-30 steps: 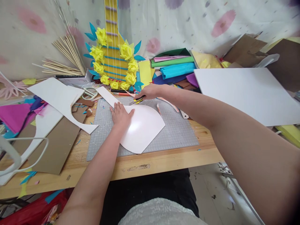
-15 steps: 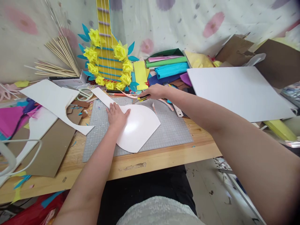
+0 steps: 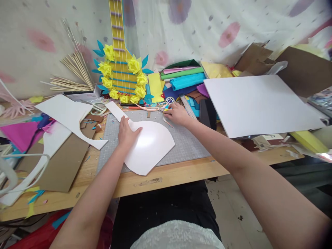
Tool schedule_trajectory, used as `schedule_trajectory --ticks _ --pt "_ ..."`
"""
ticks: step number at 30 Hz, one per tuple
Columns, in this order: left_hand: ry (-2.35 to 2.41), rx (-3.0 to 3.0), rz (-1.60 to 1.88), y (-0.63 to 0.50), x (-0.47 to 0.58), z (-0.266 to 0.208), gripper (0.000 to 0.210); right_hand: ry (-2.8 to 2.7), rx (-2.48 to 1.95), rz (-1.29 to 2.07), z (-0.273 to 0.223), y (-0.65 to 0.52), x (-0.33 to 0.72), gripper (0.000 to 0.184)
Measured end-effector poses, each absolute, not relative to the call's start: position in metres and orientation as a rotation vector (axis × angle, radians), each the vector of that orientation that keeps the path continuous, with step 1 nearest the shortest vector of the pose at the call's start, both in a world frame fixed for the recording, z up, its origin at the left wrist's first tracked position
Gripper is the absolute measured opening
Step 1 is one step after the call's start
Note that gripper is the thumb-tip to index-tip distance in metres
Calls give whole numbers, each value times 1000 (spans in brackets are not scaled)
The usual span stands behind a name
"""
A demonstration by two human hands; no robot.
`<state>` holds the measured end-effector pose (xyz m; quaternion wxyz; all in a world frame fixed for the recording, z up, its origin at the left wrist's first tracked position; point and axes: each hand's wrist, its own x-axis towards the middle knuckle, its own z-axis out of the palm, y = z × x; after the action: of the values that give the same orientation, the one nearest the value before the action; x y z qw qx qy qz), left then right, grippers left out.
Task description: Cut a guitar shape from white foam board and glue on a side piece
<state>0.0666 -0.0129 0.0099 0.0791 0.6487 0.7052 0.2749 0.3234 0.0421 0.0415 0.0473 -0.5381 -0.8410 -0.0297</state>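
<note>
A white fan-shaped board (image 3: 151, 147) with a narrow strip at its upper left lies on the grey cutting mat (image 3: 190, 143). Across the board's left side rests my left hand (image 3: 126, 134), thumb and fingers spread on its surface. My right hand (image 3: 176, 113) is at the mat's far edge, its fingers curled over a small yellow item that looks like the utility knife (image 3: 165, 110); most of it is hidden. Beside that hand lie a metal ruler (image 3: 188, 106) and a thin pale offcut (image 3: 168, 122).
A yellow paper-flower guitar (image 3: 121, 74) stands behind the mat. White offcuts (image 3: 63, 110) and brown cardboard (image 3: 66, 162) lie left, near wooden sticks (image 3: 77, 71). Rightward are a black phone (image 3: 207, 114) and a large white board (image 3: 259, 103). Rolled coloured paper (image 3: 186, 81) lies at the back.
My right hand has drawn back from the board's far edge towards the right, and less of the yellow knife shows. The board has shifted slightly left under my left hand. The view has tilted a little.
</note>
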Motion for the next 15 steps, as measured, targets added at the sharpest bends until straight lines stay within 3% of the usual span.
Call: schedule_trajectory --ticks 8,15 --pt "1944 1941 991 -15 53 -3 71 -2493 -1656 486 52 51 229 32" --pt "1885 1613 1428 -11 44 -10 38 -2699 -1693 557 62 55 192 22"
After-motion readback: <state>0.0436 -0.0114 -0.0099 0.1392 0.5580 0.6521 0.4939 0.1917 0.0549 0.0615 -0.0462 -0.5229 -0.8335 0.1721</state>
